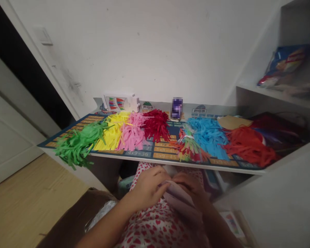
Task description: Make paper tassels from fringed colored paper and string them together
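Low in front of the desk, above my lap, my left hand (148, 186) pinches the edge of a pale folded paper sheet (181, 199). My right hand (193, 187) grips the same sheet close by, its fingers partly hidden behind it. Just beyond both hands, on the desk edge, lies a mixed-colour tassel bundle (189, 146), tied with a pale band. Single-colour tassel piles spread along the desk: green (80, 141), yellow (112, 131), pink (134, 132), dark red (157, 124), blue (209, 134) and orange-red (248, 146).
A white box (121, 102) with tassels pictured on it and a blurred purple item (176, 108) stand by the wall. The desk mat (139, 154) shows printed sums. A brown carton (74, 217) sits at lower left. Snack bags (286, 62) rest on the right shelf.
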The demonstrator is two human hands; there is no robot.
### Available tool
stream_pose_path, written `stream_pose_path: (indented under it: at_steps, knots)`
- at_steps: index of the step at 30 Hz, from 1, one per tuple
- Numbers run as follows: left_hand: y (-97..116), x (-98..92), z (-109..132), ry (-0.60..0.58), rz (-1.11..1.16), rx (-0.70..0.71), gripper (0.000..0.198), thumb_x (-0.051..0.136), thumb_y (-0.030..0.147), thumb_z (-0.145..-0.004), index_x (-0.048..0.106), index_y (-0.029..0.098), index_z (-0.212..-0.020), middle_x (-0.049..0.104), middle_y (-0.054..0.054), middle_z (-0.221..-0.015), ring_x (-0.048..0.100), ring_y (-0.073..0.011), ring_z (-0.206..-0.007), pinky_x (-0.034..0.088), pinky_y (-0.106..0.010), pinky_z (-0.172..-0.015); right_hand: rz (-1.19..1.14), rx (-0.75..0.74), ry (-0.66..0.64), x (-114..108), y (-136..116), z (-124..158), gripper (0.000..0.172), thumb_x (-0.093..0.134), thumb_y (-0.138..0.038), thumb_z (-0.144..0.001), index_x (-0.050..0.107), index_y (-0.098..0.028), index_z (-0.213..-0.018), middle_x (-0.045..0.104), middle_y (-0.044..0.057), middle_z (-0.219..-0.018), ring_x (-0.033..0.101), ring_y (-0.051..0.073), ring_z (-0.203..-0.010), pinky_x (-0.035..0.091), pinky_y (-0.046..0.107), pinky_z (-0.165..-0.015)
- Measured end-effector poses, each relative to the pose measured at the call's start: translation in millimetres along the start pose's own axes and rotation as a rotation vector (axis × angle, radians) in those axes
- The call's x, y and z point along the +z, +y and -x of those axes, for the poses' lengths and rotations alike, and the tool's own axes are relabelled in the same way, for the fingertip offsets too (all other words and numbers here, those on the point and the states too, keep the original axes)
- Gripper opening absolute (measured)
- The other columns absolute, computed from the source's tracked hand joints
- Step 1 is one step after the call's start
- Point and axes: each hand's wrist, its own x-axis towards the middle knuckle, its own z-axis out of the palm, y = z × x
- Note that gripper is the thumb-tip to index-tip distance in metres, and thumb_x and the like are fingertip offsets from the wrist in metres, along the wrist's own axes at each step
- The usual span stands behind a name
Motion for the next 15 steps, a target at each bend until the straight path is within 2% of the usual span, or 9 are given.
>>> stream_pose_path:
  at_steps: [6,12,15]
  knots:
    - [-6.4,8.1,5.1,0.018,0.044,-0.045,0.008,0.056,0.02,-0.088,0.064,0.019,-0.089,0.067,-0.004,-0.083,0.061,-0.0163,-0.078,0.046,-0.027,-0.07,0.051,-0.084,0.017,2.9,-1.9,-4.7,0.03,0.053,-0.044,-0.095,0.072,-0.023,-0.089,0.067,0.005,-0.083,0.064,0.018,-0.078,0.052,0.029,-0.07]
    - [-9.5,15.5,6.7,0.007,0.164,-0.057,0.01,0.057,0.019,-0.088,0.067,0.02,-0.088,0.068,-0.005,-0.086,0.061,-0.0153,-0.08,0.047,-0.026,-0.071,0.086,-0.14,-0.055,-4.9,7.8,-2.3,0.034,0.05,-0.049,-0.095,0.073,-0.024,-0.091,0.069,0.005,-0.087,0.066,0.018,-0.081,0.053,0.03,-0.071]
    - [-10.6,17.3,6.4,0.006,0.177,-0.05,0.01,0.058,0.021,-0.089,0.067,0.02,-0.087,0.067,-0.004,-0.085,0.061,-0.0152,-0.08,0.047,-0.026,-0.071,0.097,-0.152,-0.046,-0.5,9.7,-0.4,0.039,0.046,-0.051,-0.097,0.073,-0.024,-0.089,0.069,0.004,-0.083,0.065,0.017,-0.077,0.052,0.029,-0.068]
